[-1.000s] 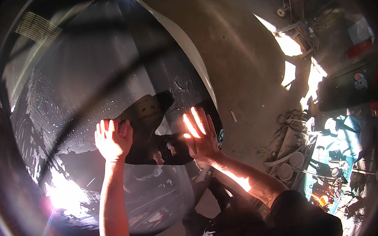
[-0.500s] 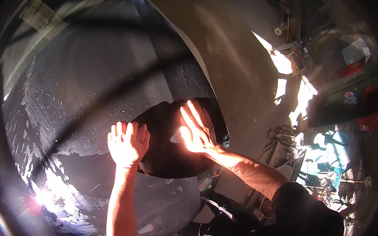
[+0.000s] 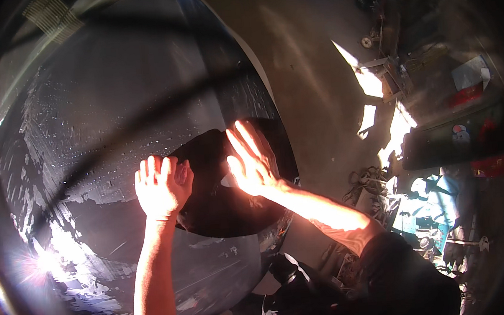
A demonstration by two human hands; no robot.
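A large, dark, glossy curved panel [image 3: 141, 107], which looks like a car's bonnet, carries water drops and streaks. My left hand [image 3: 161, 187] rests on it, palm down, with fingers bent. A small translucent pinkish piece shows between its thumb and fingers; glare hides what it is. To the right, my right hand [image 3: 253, 166] lies flat on the panel with fingers stretched out, holding nothing visible. A black shadow [image 3: 208, 208] covers the panel between and below both hands. Strong sunlight washes out skin detail.
Brown floor [image 3: 312, 93] runs along the panel's right edge. Further right stand a dark green box [image 3: 434, 143], a pale blue cloth-like heap [image 3: 445, 201] in sunlight, and a wooden frame [image 3: 392, 78]. Bright glare lies on the panel's lower left.
The whole view has shifted slightly left. My right hand has slid a little forward and left over the panel; my left hand has moved slightly the same way.
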